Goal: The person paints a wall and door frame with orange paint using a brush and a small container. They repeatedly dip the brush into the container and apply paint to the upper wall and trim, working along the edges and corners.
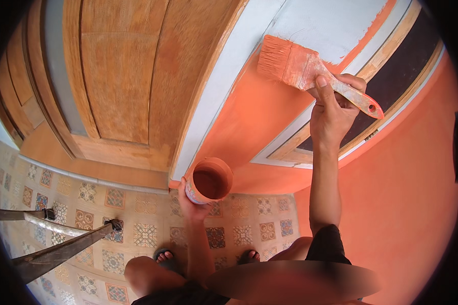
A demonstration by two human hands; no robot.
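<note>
My right hand grips a wide flat paintbrush by its handle, the thumb lying along it. Orange paint coats the bristles and ferrule, and paint is smeared over the handle. The bristles lie over the border between the wall's white part and its wet orange part; whether they touch it I cannot tell. Lower down, my left hand holds a paint tub from its side and underneath. Orange paint covers the tub's rim and inner wall, and its inside looks dark.
A wooden door and its white-painted frame border the wall on the left. At right is a wood-framed dark panel beside another orange wall. Dark legs of a stand rest on the patterned tile floor.
</note>
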